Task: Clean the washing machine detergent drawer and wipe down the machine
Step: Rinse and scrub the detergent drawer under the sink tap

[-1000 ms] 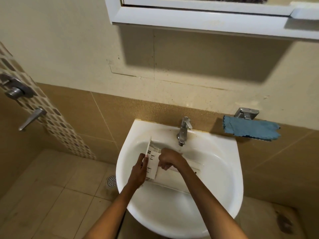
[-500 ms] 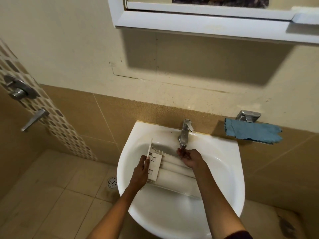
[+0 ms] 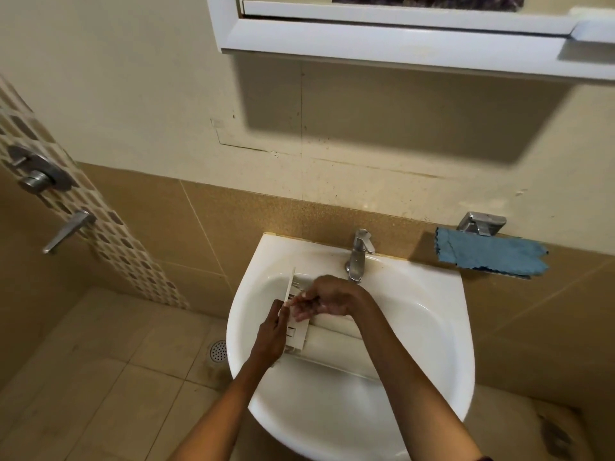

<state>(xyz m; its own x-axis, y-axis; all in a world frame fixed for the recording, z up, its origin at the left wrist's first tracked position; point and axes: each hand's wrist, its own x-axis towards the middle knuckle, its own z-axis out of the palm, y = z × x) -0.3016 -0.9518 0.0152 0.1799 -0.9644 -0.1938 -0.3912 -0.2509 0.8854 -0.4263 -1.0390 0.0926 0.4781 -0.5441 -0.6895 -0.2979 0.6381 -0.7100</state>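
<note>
Gripping one detergent drawer (image 3: pixel 327 344) in one sink (image 3: pixel 416 327): left hand (image 3: pixel 269 337); right hand (image 3: pixel 327 299) open, touching it.

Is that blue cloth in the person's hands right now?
No, the blue cloth hangs on the wall beside the sink, while both hands work on the white drawer.

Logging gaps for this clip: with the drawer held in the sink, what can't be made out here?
- White plastic detergent drawer, head view: compartments face away; both hands cover its near end.
- Right hand: motion-blurred fingers; any brush or tool is unclear.
- Chrome tap: running water is too faint to tell.
- White mirror cabinet: cut off by the top edge.
- Washing machine: out of frame.
</note>
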